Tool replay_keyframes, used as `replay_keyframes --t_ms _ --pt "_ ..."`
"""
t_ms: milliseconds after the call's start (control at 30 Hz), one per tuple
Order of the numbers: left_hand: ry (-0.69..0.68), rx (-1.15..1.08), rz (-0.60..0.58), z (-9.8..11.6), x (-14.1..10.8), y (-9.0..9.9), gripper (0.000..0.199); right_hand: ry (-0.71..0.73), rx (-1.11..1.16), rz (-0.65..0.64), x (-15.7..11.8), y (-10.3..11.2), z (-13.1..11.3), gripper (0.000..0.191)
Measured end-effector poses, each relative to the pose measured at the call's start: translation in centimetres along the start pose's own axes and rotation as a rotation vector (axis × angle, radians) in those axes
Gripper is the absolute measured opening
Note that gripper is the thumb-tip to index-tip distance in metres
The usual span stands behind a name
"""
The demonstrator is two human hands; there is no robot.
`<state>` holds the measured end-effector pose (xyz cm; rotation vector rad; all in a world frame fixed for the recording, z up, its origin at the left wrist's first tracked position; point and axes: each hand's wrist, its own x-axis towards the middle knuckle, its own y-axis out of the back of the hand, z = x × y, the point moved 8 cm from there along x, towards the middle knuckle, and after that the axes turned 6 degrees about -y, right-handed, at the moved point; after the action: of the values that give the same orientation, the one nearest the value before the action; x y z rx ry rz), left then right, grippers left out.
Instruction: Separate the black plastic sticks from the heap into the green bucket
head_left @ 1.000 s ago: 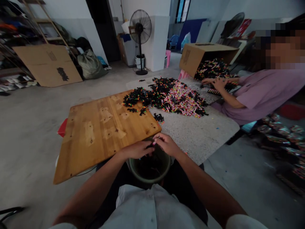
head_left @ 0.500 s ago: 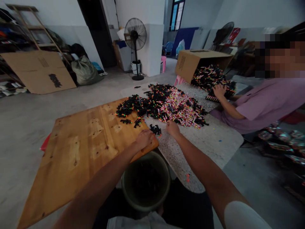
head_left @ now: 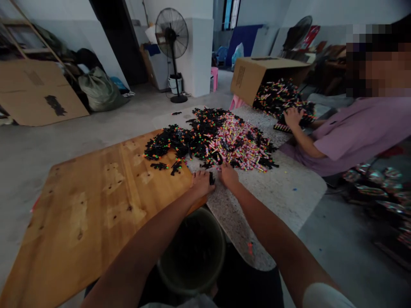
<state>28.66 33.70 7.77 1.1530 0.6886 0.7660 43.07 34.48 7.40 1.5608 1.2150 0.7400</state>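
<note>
My left hand (head_left: 202, 182) is over the corner where the wooden board meets the stone tabletop, its fingers curled round a small black toy gun (head_left: 212, 179). Just to the right, my right hand (head_left: 229, 176) has its fingers pressed together at the near edge of the heap; what they pinch is too small to make out. Black toy guns (head_left: 173, 139) with orange and green tips form the heap's left part. Small pink-and-white tubes (head_left: 239, 143) cover its right part. Below my hands, between my legs, is a round bucket (head_left: 221, 256) with dark pieces inside.
The wooden board (head_left: 96, 192) spreads out on the left, the speckled stone tabletop (head_left: 282, 184) on the right. A co-worker's hand (head_left: 293, 117) rests on more pieces spilling from a tipped cardboard box (head_left: 245, 81). A standing fan (head_left: 171, 34) is behind.
My left hand has come over the black toy gun that lay beside it and closed on it. My right hand has drawn slightly closer to the left. The view has shifted.
</note>
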Motion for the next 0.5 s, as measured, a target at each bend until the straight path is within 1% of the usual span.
replay_keyframes --t_ms 100,167,267,333,433,500 --pt "0.002 0.004 -0.001 0.2 0.5 0.4 0.050 -0.057 0.022 0.019 -3.1 -0.1 2.5 0.029" --pt "-0.012 0.012 0.007 1.0 0.7 0.4 0.047 -0.092 0.120 0.035 -5.5 -0.2 4.3 0.024" --pt "-0.063 0.023 0.027 2.9 0.6 0.4 0.045 -0.100 0.452 0.081 -9.2 -0.2 6.5 0.018" --pt "-0.109 0.022 0.060 4.0 0.3 0.6 0.045 -0.085 0.692 0.101 -11.4 0.1 7.6 0.023" --pt "-0.185 -0.086 0.147 4.7 -0.9 1.6 0.038 -0.102 0.978 0.078 -13.9 0.9 8.3 0.034" --pt "-0.208 -0.170 0.168 4.6 -2.1 2.1 0.028 -0.123 1.107 0.052 -15.2 1.9 8.0 0.038"
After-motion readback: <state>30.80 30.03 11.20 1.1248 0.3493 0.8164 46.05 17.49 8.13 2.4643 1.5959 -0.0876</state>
